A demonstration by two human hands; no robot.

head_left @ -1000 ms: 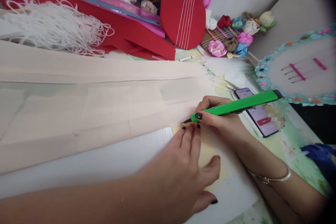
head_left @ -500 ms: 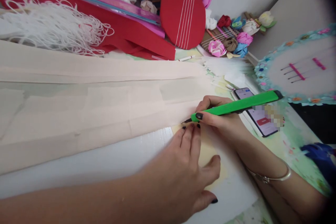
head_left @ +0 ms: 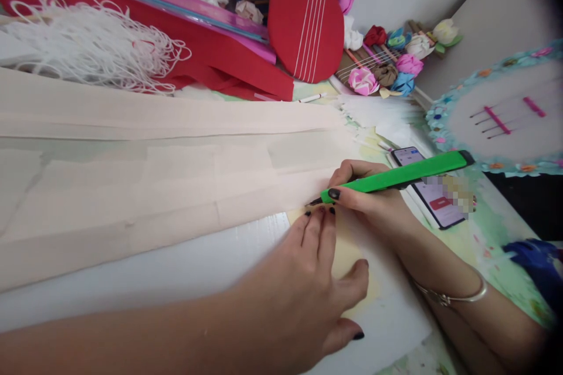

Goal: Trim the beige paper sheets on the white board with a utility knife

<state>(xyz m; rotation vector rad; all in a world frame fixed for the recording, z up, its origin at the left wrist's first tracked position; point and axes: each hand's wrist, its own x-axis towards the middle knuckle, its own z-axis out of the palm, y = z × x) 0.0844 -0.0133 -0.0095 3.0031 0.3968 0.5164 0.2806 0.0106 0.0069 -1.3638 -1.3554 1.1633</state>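
Observation:
My right hand (head_left: 373, 193) grips a slim green utility knife (head_left: 398, 174) with a black end, held slantwise. Its dark, thin tip points down at the edge of a long cream strip (head_left: 176, 181), close to my left fingertips. Layered patches and folded-looking long edges show on this strip. My left hand (head_left: 316, 281) lies palm down, its fingers stretched out and the thumb apart. The fingertips press near the strip's lower edge, over a pale yellow patch (head_left: 347, 249) and a white sheet (head_left: 176, 269). Whether the blade touches the strip I cannot tell.
Behind the strip lie tangled white cord (head_left: 101, 41) and red material (head_left: 229, 70). A red guitar-like shape (head_left: 305, 23) and paper flowers (head_left: 409, 64) stand farther back. At right are a phone (head_left: 440, 202), a flower-edged oval (head_left: 510, 111) and a dark blue object (head_left: 534, 263).
Almost nothing differs. The knife's tip and the fingers of my right hand have shifted very slightly to the right; my left hand stays in place.

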